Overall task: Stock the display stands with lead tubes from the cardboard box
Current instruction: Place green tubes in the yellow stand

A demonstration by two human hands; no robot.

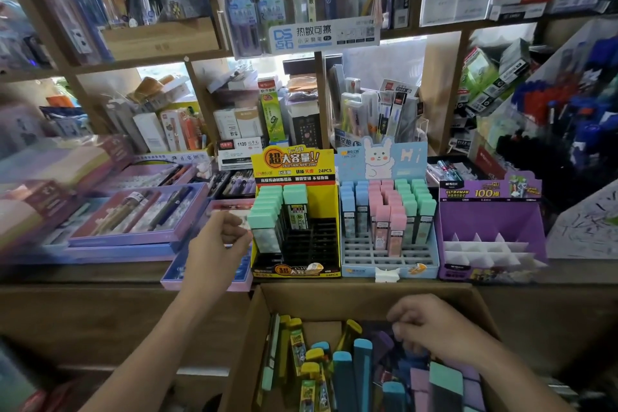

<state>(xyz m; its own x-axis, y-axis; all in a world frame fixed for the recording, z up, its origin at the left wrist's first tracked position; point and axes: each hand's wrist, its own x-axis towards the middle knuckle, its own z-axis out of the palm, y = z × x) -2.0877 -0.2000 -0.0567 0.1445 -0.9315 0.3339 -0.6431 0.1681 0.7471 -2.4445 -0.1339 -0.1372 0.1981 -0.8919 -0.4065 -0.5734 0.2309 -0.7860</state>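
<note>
Three display stands [388,269] wait at twelve o'clock; lead tubes [363,365] lie in the cardboard box [334,298] at six. My left hand [217,241] curls beside the yellow stand [296,266]'s mint tubes [267,221], my right hand [431,328] curls among the boxed ones; I cannot tell either grip. Next, I judge: seat one in a free slot.

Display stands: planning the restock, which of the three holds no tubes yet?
The purple stand, rightmost: its white dividers are bare, while the yellow stand and blue stand hold tubes.
</note>
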